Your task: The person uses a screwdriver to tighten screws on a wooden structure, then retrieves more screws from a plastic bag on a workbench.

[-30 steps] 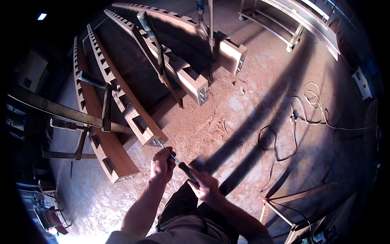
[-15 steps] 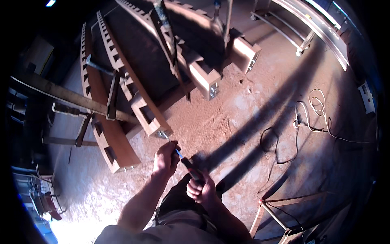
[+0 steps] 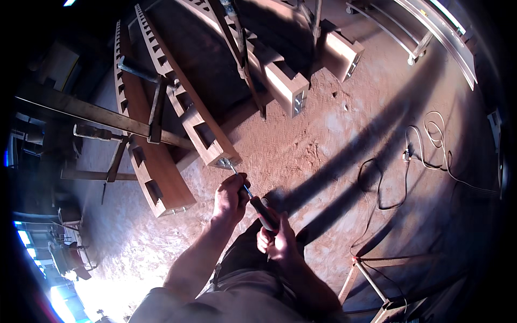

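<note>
My left hand [image 3: 229, 197] is closed around the metal shaft of a screwdriver [image 3: 264, 213] that has a dark handle with red on it. At the back end of that handle, my right hand [image 3: 280, 243] grips with curled fingers. The shaft points away from me toward the near end of a long notched wooden beam [image 3: 217, 149]. Shiny metal fittings [image 3: 225, 162] show on that end face, and the tip reaches up to them; whether it sits in a screw is too small to tell.
Left of it lies another notched beam [image 3: 164, 175], with a long clamp bar [image 3: 81, 110] crossing over both. Two more beams [image 3: 291, 89] stand further right. A cable [image 3: 401, 202] loops over the dusty floor, near a wooden frame [image 3: 371, 280]. A wheeled rack [image 3: 412, 51] is at far right.
The view has shifted, so the beams and floor sit further right and higher. Both hands stay on the screwdriver, and the right hand's grip on the handle has turned slightly.
</note>
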A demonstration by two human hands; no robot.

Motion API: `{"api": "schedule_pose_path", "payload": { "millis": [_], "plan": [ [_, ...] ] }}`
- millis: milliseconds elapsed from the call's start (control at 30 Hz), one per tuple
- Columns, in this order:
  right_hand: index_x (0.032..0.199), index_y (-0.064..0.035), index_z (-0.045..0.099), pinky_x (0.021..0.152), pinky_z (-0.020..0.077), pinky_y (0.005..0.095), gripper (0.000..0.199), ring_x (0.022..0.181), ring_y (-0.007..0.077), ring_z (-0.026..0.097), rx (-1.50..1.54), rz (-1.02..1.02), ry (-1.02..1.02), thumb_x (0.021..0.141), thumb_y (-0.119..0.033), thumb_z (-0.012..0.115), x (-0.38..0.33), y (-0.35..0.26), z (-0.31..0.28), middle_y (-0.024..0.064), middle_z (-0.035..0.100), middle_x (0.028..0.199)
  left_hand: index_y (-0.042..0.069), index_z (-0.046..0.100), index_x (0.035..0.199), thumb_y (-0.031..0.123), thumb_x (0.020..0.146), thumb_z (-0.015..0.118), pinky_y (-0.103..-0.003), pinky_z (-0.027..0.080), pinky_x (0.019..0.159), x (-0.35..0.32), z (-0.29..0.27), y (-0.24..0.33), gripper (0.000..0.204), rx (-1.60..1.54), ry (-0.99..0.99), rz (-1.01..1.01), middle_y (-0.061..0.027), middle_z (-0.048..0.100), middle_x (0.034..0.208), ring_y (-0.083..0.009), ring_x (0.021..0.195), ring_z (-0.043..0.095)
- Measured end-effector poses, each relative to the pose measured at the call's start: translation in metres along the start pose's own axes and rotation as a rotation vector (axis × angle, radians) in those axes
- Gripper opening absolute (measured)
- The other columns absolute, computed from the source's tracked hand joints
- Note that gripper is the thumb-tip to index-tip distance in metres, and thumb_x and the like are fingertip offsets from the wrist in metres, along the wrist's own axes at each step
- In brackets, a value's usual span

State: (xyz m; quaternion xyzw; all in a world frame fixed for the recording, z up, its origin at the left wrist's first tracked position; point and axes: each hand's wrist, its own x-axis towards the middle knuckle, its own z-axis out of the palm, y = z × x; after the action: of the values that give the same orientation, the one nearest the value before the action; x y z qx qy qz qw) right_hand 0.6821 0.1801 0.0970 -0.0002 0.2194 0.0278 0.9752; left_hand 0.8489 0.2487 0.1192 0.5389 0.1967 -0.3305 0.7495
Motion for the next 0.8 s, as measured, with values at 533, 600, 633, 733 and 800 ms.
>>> {"api": "schedule_pose_path", "payload": {
  "millis": [533,600,633,733,800],
  "plan": [
    [0.122,-0.01,0.052,0.042,0.0365,0.0291,0.036,0.049,0.0134,0.045,-0.859,-0.214,0.245,0.097,-0.034,0.048,-0.008,-0.02,0.026,-0.001,0.045,0.059,-0.002,0.056,0.109,0.015,0.094,0.05,-0.02,0.037,0.043,-0.001,0.005,0.003,0.023,0.013,0.02,-0.024,-0.0071,0.059,0.077,-0.0084,0.05,0.047],
    [0.124,-0.0122,0.052,0.04,0.0348,0.0284,0.035,0.05,0.0123,0.044,-0.574,-0.042,0.273,0.097,-0.033,0.049,-0.007,-0.021,0.028,-0.0023,0.044,0.06,-0.002,0.053,0.113,0.015,0.094,0.05,-0.022,0.042,0.047,-0.009,0.012,0.004,0.026,-0.007,0.054,-0.057,-0.0064,0.059,0.077,-0.0085,0.05,0.047],
    [0.124,-0.0133,0.051,0.04,0.0341,0.0279,0.036,0.049,0.0121,0.043,-0.238,0.011,0.114,0.097,-0.037,0.046,-0.005,-0.012,0.019,-0.0024,0.043,0.06,-0.002,0.053,0.113,0.016,0.095,0.05,-0.023,0.043,0.048,-0.011,0.009,0.003,0.026,0.023,0.03,-0.049,-0.006,0.059,0.077,-0.0085,0.05,0.047],
    [0.122,-0.0169,0.051,0.039,0.032,0.0255,0.048,0.047,0.0111,0.038,0.285,0.095,-0.172,0.097,-0.052,0.029,0.003,0.009,-0.007,-0.0022,0.036,0.057,-0.002,0.053,0.112,0.017,0.095,0.05,-0.023,0.045,0.049,-0.007,0.001,0.0,0.025,0.092,-0.009,-0.037,-0.0048,0.059,0.077,-0.0084,0.05,0.047],
    [0.124,-0.0103,0.051,0.042,0.0377,0.0265,0.039,0.05,0.0127,0.046,-0.419,-0.16,-0.023,0.097,-0.037,0.043,-0.001,-0.002,-0.003,0.0007,0.046,0.062,-0.001,0.053,0.11,0.017,0.095,0.05,-0.023,0.044,0.049,-0.005,-0.005,0.0,0.024,0.059,-0.028,-0.071,-0.0048,0.058,0.077,-0.0084,0.05,0.048]
  ]
}}
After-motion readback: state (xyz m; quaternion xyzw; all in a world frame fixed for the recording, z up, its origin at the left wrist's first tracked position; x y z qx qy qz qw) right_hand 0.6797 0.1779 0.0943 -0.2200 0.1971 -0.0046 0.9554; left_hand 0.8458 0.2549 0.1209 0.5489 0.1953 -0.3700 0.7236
